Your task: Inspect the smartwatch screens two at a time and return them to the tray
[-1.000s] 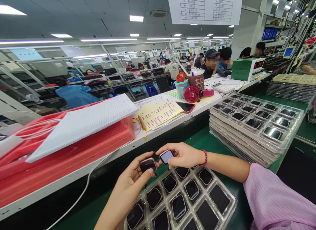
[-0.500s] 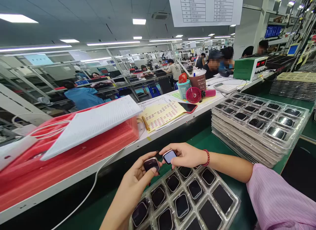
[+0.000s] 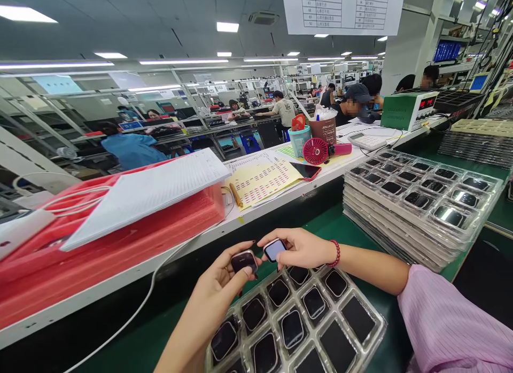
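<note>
Head view, first reader: Where do the two units sit, and how are they held?

Second reader: Both are just beyond the far edge of the clear plastic compartment tray. Left hand pinches a dark-faced rounded-square watch case, thumb over its near right corner. Right hand pinches a pale-screened rounded-square watch case, thumb overlapping one corner. Neither hand is spread wide.

First reader: Failure modes?

Second reader: My judgement: (1) rims knock, since the cases are just beside each other; contact with the opposite fingertips cannot be told. (2) A fingertip grip on smooth faces slips; the case lands on the tray or the dark green bench surface beyond it. (3) Thumbs smear the faces. (4) Mix-up, as the outlines look alike.

First reader: Orientation?

Second reader: Both faces turn up towards the wearer. The dark case's longer-looking side runs roughly left to right, at a slant to the tray's far edge; its pale marking is too small to read. The pale-screened one tilts, far edge rising to the right; near-square, so its long axis is uncertain. Height above the tray: cannot tell.
</note>
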`<move>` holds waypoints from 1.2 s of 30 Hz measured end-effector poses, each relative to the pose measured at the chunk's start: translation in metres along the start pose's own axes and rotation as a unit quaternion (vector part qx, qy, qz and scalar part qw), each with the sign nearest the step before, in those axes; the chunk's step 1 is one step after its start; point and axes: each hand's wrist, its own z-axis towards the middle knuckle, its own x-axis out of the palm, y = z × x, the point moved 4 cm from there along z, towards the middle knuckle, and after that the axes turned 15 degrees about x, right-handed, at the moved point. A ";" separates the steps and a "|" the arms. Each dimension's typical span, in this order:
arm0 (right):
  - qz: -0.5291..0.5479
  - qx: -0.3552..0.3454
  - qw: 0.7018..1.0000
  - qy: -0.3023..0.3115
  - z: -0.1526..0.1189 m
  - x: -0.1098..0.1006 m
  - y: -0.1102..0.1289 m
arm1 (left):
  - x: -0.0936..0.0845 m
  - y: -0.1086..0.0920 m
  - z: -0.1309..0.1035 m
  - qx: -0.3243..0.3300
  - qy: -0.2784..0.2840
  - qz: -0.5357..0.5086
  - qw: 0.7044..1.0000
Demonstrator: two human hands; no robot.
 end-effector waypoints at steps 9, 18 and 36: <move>0.004 0.010 1.000 -0.015 0.001 -0.009 0.000 | 0.000 0.009 0.010 0.003 0.019 -0.034 0.999; -0.031 0.005 0.999 -0.011 -0.006 -0.012 0.005 | 0.008 0.009 0.009 0.019 0.011 -0.092 0.996; -0.019 0.001 1.000 -0.024 -0.005 -0.014 0.004 | 0.009 0.009 0.009 0.009 0.035 -0.112 0.993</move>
